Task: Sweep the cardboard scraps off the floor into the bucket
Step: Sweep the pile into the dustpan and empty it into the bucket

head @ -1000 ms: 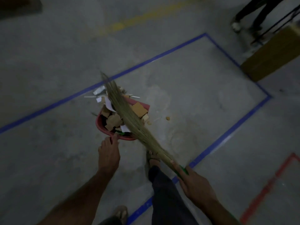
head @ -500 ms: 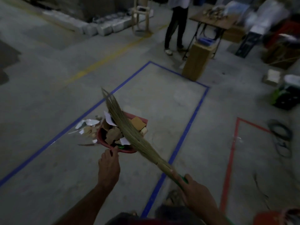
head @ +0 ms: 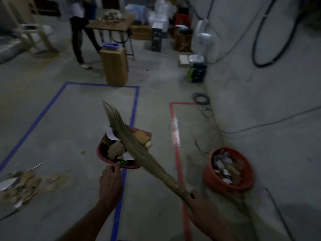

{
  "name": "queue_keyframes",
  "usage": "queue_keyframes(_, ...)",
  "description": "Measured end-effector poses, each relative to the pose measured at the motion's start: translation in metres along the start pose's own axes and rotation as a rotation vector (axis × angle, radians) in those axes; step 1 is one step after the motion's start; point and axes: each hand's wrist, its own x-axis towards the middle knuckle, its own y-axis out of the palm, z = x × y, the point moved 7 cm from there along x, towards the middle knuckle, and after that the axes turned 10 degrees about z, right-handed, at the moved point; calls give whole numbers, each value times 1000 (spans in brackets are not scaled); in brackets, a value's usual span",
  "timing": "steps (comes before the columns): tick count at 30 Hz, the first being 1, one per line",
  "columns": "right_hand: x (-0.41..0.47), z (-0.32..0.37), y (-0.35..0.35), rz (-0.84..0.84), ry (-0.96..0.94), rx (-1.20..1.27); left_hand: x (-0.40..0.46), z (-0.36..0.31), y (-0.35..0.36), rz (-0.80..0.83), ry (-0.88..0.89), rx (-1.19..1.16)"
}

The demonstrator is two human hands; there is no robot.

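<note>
Red dustpan point(head: 104, 152) of cardboard scraps point(head: 116, 148) gripped by left hand point(head: 109, 185), right hand point(head: 199, 204) clutching grass broom point(head: 132, 143); no legible writing.

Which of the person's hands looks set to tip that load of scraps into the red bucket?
Probably the left hand: it grips the loaded dustpan. The right hand grips the broom, whose bristles lie across the scraps. The bucket stands to the right.

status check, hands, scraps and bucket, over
Left hand grips loaded red dustpan; right hand grips broom. Bucket right, part full. Scrap pile on floor left. Path unobstructed.
</note>
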Motion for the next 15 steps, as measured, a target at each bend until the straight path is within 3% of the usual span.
queue_keyframes(2, -22, -54, 14, 38, 76, 39, 5, -63, 19, 22, 69, 2)
queue_keyframes(7, -90, -153, 13, -91, 191, 107, 14, -205, 62, 105, 221, -26)
queue_keyframes(15, -140, -258, 61, -21, 433, 375, 28, -373, 124, 295, 422, 25)
